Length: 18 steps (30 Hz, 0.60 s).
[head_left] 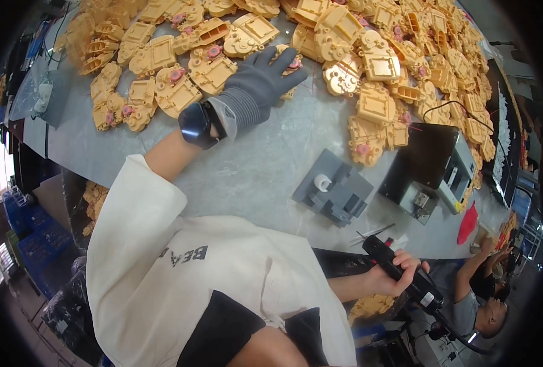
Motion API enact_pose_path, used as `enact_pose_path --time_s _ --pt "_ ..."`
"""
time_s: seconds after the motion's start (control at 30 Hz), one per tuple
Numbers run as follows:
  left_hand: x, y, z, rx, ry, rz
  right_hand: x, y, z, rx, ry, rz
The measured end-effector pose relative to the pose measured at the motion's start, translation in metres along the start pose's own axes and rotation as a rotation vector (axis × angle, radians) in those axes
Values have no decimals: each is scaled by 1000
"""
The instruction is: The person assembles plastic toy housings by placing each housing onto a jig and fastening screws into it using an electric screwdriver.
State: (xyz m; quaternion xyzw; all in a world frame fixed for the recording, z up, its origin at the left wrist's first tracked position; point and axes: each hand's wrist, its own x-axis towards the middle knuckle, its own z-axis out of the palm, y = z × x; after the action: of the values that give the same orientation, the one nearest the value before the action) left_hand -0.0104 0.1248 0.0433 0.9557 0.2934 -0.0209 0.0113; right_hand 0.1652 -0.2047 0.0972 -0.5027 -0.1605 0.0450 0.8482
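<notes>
Grey bench (234, 177); yellow casings (251, 35) heaped along its far side. Likely light, stiff plastic, thin rims perhaps breakable; best gripped by outer edges, clear of pink parts (362, 149). Left hand (256, 85) gloved, fingers spread over nearest casings, contact unclear. Right hand (401, 276) wrapped round black driver (417, 287), probably heavier. Its pale label (427, 299) illegible; shirt (247, 263) carries dark lettering (190, 254), partly creased.

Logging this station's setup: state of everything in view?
Left hand: gloved, fingers spread at the yellow parts.
Right hand: bare, closed around the black power tool.
Black power tool: held tilted, cord attached; running or not, can't tell.
Yellow parts: heaped loosely.
Grey fixture: on table, no yellow part in it.
Watch: strapped on left wrist.
Black box: on table; power unclear.
</notes>
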Motion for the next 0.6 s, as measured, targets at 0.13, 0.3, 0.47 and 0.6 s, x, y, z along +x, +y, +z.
enact_pose_path --time_s 0.13,0.3,0.47,0.6 --pt "-14 -2 17 -317 149 26 -1 28 5 -139 72 33" --pt "-40 35 -3 -995 412 -270 5 43 29 -100 -11 22" --pt "-68 84 -50 -993 240 -85 1 42 46 -19 -79 119" --pt "-32 80 -43 -1043 41 319 -8 59 61 180 -79 253"
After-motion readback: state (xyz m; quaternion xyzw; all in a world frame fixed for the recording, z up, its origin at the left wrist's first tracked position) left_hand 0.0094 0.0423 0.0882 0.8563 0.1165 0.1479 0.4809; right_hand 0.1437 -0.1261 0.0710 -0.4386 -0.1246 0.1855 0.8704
